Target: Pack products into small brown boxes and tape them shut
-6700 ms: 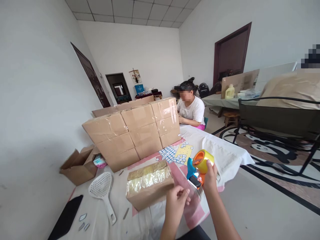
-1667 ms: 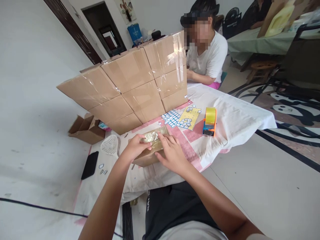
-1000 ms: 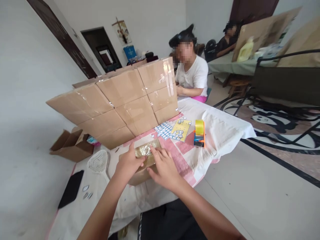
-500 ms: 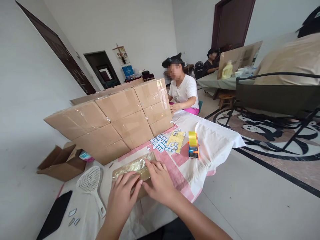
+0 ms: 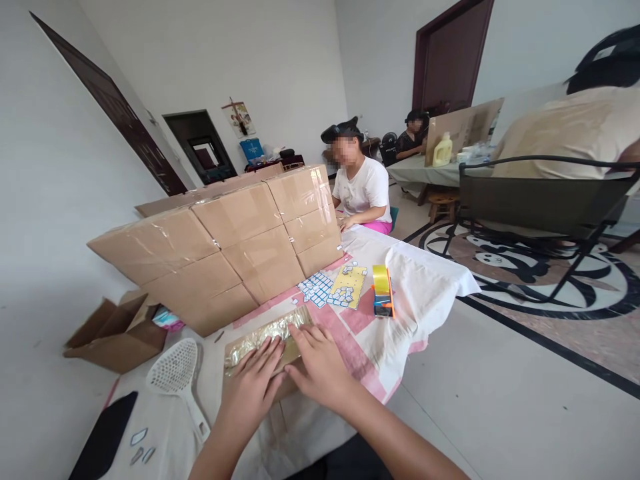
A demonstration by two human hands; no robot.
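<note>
A small cardboard box point(image 5: 235, 353) lies on the cloth-covered table in front of me, its top covered by shiny, wrinkled packing tape point(image 5: 267, 337). Flat on the left part of that taped top rests my left hand point(image 5: 255, 380), fingers stretched out. My right hand point(image 5: 317, 360) lies on the box's right end, with its fingers extended over the tape and its thumb towards the left hand. To the right stands a tape dispenser point(image 5: 383, 300) holding a yellow roll. My palms and fingers hide the near part of the box top.
A wall of taped cardboard boxes point(image 5: 255, 240) stands behind the box. Paper pieces point(image 5: 317, 290) and a yellow card point(image 5: 356, 279) lie beyond my right hand. On the left are a white slotted scoop point(image 5: 175, 367), a black flat object point(image 5: 105, 433) and an open carton point(image 5: 110, 340). A co-worker point(image 5: 365, 190) sits opposite.
My left hand has slid forward on the tape and its fingers have flattened. My right hand stays nearly in place. The camera view has shifted slightly.
</note>
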